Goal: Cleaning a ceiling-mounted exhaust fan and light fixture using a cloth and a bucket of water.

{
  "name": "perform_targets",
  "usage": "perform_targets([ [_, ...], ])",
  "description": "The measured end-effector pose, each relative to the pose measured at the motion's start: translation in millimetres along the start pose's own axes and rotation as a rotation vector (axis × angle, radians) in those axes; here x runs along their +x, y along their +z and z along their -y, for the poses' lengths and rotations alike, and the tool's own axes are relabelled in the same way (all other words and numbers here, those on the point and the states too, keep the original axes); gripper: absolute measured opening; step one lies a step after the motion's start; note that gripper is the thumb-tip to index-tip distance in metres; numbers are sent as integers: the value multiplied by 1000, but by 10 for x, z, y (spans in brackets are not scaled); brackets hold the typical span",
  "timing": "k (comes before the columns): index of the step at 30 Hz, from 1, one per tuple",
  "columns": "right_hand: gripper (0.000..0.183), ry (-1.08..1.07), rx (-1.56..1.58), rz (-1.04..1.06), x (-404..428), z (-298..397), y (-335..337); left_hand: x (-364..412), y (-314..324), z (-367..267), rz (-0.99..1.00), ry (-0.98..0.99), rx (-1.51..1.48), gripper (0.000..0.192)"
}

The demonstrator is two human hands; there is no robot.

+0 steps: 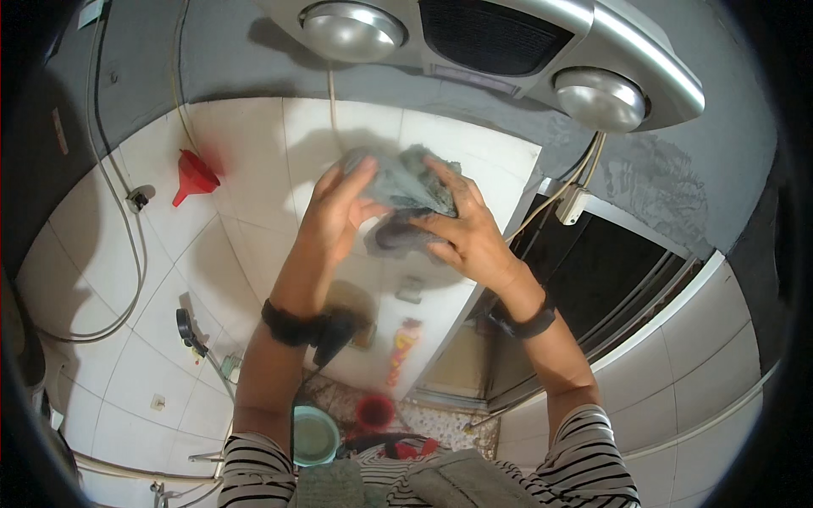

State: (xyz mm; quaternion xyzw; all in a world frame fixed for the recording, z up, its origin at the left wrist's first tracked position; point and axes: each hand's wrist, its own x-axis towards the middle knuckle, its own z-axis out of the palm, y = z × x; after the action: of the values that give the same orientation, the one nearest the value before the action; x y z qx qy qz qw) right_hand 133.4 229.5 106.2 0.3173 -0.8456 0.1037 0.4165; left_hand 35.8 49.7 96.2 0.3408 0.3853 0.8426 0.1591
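Observation:
Both hands are raised at a white tiled wall, below a silver ceiling or wall heater unit. My right hand (467,235) grips a crumpled grey-green cloth (406,184), its fingers spread over the right side of the bundle. At the cloth's left edge is my left hand (340,206), blurred, thumb and fingers apart; whether it pinches the cloth I cannot tell. A blurred dark patch (406,235) lies beneath the cloth, partly behind the right fingers. Black bands circle both wrists.
Overhead is the heater unit (521,82) with round lamps. A red funnel (195,178) hangs on the wall at left, above a shower head (184,324). Low down stand a light-blue basin (315,435) and a red bucket (375,413). A dark doorway (603,273) opens at right, near hanging cables.

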Motion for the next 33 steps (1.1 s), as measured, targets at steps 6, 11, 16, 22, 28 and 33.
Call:
perform_targets([
  [6,26,63,-125,-42,-20,-19,7,-116,62,-116,115,79,190,40],
  [11,19,-18,-283,-138,-117,-144,102,-307,322,84,47,64,377,45],
  [16,20,-45,-304,-265,-36,-116,148,-196,341,202,13,141,283,48],
  [22,28,-3,-246,-251,-52,-129,118,-188,311,208,109,230,209,51],
  [28,23,275,73,-397,91,-76,223,-119,136,122,170,109,-9,54],
  [33,21,502,439,-492,228,-111,360,-92,242,313,43,300,253,56],
])
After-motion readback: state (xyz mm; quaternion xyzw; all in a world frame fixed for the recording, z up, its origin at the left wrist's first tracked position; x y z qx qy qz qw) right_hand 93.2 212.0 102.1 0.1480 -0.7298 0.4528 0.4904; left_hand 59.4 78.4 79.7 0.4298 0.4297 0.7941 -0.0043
